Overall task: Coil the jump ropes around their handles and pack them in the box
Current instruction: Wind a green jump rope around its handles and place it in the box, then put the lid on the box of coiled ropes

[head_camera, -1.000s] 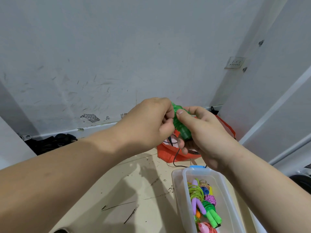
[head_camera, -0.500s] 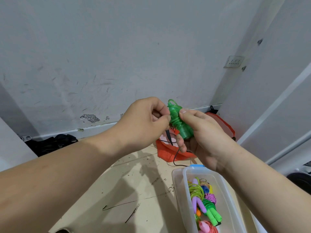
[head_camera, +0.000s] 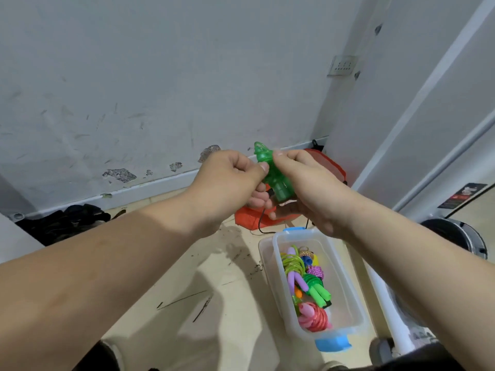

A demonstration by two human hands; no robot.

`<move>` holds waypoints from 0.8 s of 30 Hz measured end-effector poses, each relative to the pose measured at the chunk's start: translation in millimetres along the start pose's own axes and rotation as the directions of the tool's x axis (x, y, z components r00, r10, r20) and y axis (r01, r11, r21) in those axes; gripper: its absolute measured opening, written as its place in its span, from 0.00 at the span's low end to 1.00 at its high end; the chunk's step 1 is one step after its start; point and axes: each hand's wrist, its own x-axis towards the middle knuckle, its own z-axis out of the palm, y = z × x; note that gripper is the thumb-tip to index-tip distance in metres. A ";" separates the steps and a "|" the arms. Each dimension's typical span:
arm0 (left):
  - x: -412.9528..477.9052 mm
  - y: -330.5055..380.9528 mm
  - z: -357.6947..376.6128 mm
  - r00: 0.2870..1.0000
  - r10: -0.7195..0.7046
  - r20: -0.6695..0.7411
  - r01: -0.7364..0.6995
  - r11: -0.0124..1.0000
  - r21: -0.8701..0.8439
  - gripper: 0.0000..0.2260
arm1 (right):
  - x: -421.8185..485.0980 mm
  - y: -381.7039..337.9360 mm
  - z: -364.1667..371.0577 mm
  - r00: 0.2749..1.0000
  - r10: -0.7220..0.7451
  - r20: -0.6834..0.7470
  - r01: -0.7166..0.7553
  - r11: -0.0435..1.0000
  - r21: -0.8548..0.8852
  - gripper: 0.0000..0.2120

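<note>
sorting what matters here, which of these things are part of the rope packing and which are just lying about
Part of the job:
green jump rope, held by the left hand and the right hand
clear box
coiled ropes already in it

Lying about:
orange bag on the floor
dark clothes by the wall
wall socket

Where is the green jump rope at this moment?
In the head view, the coiled green jump rope is mid-frame, raised off the floor, gripped between the left hand and the right hand, above the far end of the clear plastic box.
</note>
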 end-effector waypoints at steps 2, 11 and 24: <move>1.4 -7.6 13.7 0.999 -0.050 -0.010 0.050 0.998 -0.026 0.10 | -2.1 8.0 -12.8 0.998 0.054 -0.009 -0.055 0.993 -0.104 0.19; 19.3 -92.4 97.5 0.888 -0.439 0.136 0.455 0.881 -0.127 0.11 | -15.0 75.5 -73.0 0.957 0.290 0.027 -0.220 0.782 -0.583 0.26; 10.2 -242.0 148.7 0.909 -0.387 0.152 0.243 0.791 0.561 0.10 | 13.1 263.4 -136.0 0.810 0.473 -0.347 -0.549 0.404 -0.731 0.32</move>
